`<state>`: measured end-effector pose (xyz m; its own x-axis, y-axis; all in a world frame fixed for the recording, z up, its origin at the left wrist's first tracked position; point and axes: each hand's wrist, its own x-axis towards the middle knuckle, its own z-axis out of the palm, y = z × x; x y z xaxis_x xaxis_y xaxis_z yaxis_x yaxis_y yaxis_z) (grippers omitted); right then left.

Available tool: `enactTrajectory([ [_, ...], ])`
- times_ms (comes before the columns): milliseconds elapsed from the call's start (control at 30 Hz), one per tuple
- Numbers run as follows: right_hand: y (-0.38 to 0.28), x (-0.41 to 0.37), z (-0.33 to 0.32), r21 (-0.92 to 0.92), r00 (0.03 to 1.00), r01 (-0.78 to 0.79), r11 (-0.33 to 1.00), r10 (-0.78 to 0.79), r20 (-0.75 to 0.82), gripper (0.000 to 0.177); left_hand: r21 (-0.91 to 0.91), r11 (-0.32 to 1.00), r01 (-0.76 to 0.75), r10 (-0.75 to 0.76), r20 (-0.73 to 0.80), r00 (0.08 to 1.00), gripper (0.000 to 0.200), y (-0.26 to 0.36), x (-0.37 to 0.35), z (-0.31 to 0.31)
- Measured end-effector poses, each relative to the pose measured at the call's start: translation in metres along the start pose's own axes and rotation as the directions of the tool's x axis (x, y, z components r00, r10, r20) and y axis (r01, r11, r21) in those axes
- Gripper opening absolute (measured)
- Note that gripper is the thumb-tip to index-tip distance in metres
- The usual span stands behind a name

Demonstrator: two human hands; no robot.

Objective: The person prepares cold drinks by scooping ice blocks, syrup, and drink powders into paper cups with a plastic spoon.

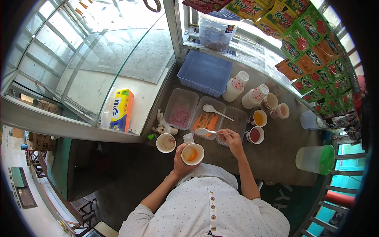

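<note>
My left hand [181, 161] is wrapped round a white paper cup [201, 155] with something orange inside. In my right hand [233, 143] is a white spoon [205, 132], its bowl above a clear tub of orange pieces [205, 120]. A second white spoon [217, 111] lies across that tub and the clear tub to its right [237, 116]. To the left stands a clear tub of purple pieces [181, 117]. Another white cup [165, 143], with reddish bits in it, is just left of the held cup.
Behind the tubs is a blue basket [205, 71]. Stacked cups [235, 87], an orange-filled cup [259, 117] and a red-filled cup [256, 135] stand right. A green-lidded container [314, 159] is farther right. Sachets [312, 51] hang above; a tissue pack [121, 110] stands left.
</note>
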<state>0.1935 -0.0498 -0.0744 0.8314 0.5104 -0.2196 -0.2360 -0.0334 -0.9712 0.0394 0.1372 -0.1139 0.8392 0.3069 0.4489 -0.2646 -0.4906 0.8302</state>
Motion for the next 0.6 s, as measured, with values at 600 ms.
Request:
enactTrajectory([
  [600, -0.0024, -0.0003, -0.0016, -0.019, 1.0, 0.02, 1.0, -0.02, -0.018, 0.028, -0.066, 0.997, 0.048, -0.049, -0.015, 0.999, 0.084, 0.0038, 0.0008, 0.001],
])
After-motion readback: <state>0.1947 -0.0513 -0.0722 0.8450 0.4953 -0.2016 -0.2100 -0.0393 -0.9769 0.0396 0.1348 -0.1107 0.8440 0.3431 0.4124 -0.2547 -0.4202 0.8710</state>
